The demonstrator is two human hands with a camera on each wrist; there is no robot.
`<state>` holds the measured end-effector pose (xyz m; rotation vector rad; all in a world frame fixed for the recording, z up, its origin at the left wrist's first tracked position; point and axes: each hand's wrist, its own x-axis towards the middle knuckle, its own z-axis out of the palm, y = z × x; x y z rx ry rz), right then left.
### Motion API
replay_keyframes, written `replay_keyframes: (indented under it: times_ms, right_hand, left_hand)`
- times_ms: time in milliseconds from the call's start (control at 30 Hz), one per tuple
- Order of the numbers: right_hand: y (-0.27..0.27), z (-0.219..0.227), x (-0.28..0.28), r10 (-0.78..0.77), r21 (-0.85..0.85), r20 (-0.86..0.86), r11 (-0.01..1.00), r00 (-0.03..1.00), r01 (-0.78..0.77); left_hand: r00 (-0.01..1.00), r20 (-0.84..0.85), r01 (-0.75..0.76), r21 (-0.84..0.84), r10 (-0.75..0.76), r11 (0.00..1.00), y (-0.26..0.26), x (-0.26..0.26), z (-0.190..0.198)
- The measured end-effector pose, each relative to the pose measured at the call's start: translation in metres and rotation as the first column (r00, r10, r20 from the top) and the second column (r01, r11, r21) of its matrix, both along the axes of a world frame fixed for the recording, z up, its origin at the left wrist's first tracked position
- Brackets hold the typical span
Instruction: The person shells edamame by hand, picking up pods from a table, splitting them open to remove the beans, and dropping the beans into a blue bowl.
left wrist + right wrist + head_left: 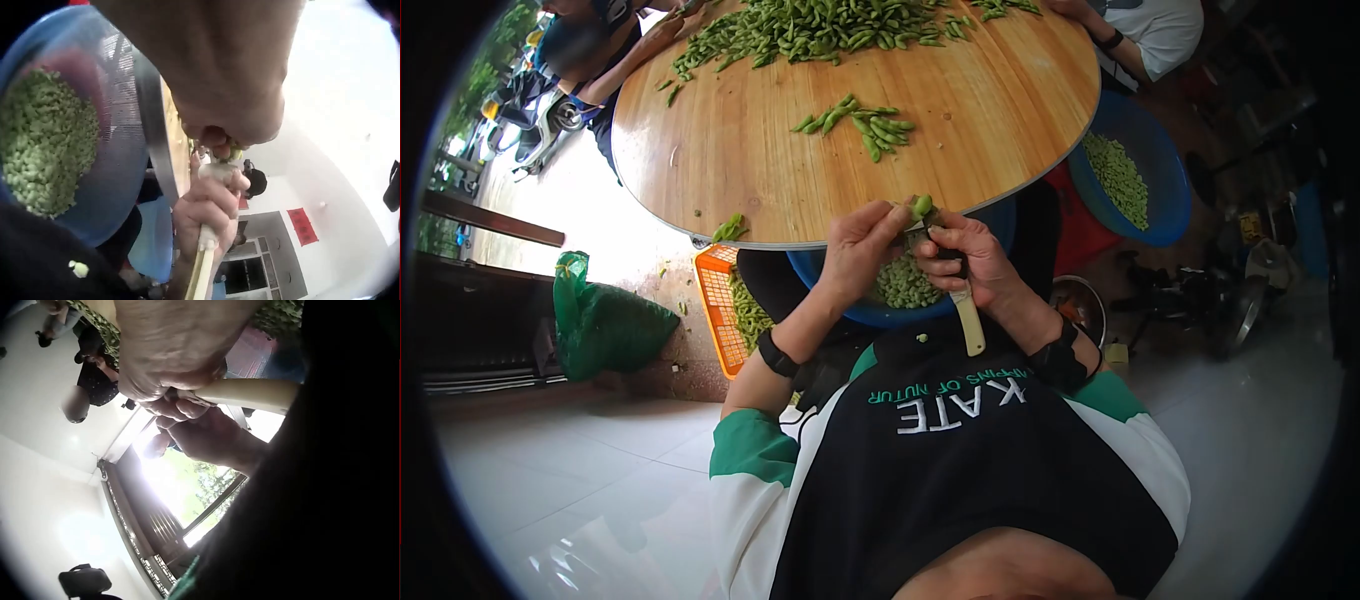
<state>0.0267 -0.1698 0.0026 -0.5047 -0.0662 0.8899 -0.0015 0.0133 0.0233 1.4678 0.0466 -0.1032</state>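
In the head view my left hand (862, 250) pinches a green pod (922, 207) at the table's near edge. Close beside it, my right hand (975, 258) grips a tool with a long cream handle (969, 325) that points down toward my shirt. The tool's working end is mostly hidden between the hands. Below them, shelled beans (907, 282) lie in a blue basin (870, 316). The left wrist view shows the right hand (209, 209) curled round the handle (200, 272). In the right wrist view the handle (253, 394) leaves the right hand (181, 347).
A few pods (880, 130) lie on the round wooden table (730, 150), with a large heap (800, 30) behind. An orange basket (718, 310) and green bag (615, 325) stand left. Another blue basin (1165, 190) of beans is at right. Two people sit across.
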Motion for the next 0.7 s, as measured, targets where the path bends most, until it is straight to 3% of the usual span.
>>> replay_keyframes:
  times_ms: [33,100,167,200,233,267,300,333,367,400,433,500,533,633,667,700]
  right_hand:
    - [0.001,0.003,0.0,0.002,0.0,0.004,1.0,1.0,-0.002]
    - [0.001,0.006,-0.003,-0.042,-0.364,0.44,0.904,0.897,0.222]
    - [-0.003,0.002,0.001,-0.02,-0.368,0.396,0.912,0.918,0.179]
    - [-0.005,0.001,0.003,0.001,-0.367,0.353,0.92,0.936,0.137]
    - [-0.005,0.001,0.003,0.003,-0.366,0.353,0.921,0.936,0.135]
    - [-0.006,0.002,0.002,0.017,-0.447,0.458,0.869,0.889,0.213]
    - [-0.006,0.002,0.001,0.045,-0.513,0.555,0.805,0.831,0.299]
    - [-0.004,0.001,0.0,0.045,-0.513,0.555,0.804,0.831,0.299]
    - [-0.001,0.0,-0.001,0.028,-0.47,0.767,0.704,0.641,0.532]
    - [0.002,-0.001,-0.001,0.056,-0.351,0.917,0.586,0.395,0.73]
    - [0.002,-0.001,0.0,0.056,-0.345,0.92,0.581,0.387,0.737]
    - [-0.001,0.001,0.006,0.223,-0.215,0.969,0.554,0.106,0.804]
    - [-0.002,0.003,0.007,0.25,-0.257,0.959,0.573,0.132,0.778]
    - [-0.002,-0.006,0.009,0.297,-0.179,0.955,0.59,-0.006,0.787]
    - [-0.003,-0.001,0.006,0.329,-0.239,0.944,0.598,0.038,0.765]
    - [-0.001,-0.003,0.004,0.313,-0.189,0.95,0.592,-0.007,0.783]
  left_hand:
    - [0.997,-0.078,-0.026,-0.058,0.021,0.998,-0.003,-0.002,-0.003]
    - [0.987,-0.158,-0.058,-0.115,0.039,0.992,-0.002,-0.003,-0.005]
    - [0.942,-0.312,-0.019,-0.421,-0.126,0.907,0.003,-0.003,-0.007]
    - [0.942,-0.311,-0.021,-0.422,-0.123,0.906,0.002,-0.003,-0.007]
    - [0.949,-0.303,-0.002,-0.275,-0.085,0.961,0.001,-0.004,-0.008]
    - [0.955,-0.291,0.014,-0.12,-0.049,0.993,0.0,-0.006,-0.009]
    - [0.955,-0.294,0.014,-0.119,-0.048,0.993,-0.003,-0.009,-0.014]
    - [0.995,-0.097,0.04,0.136,-0.027,0.99,-0.007,-0.011,-0.02]
    - [0.993,0.104,0.014,0.382,-0.058,0.924,-0.01,-0.014,-0.024]
    - [0.983,0.17,-0.01,0.417,-0.067,0.909,-0.012,-0.017,-0.024]
    - [0.981,0.179,-0.009,0.415,-0.072,0.91,-0.014,-0.019,-0.023]
    - [0.975,0.216,-0.042,0.428,-0.057,0.903,-0.015,-0.021,-0.024]
    - [0.972,0.229,-0.059,0.445,-0.05,0.894,-0.016,-0.021,-0.025]
    - [0.959,0.268,-0.061,0.516,-0.093,0.854,-0.017,-0.025,-0.024]
    - [0.948,0.299,-0.074,0.534,-0.107,0.842,-0.018,-0.025,-0.025]
    - [0.953,0.284,-0.068,0.531,-0.102,0.845,-0.019,-0.025,-0.027]
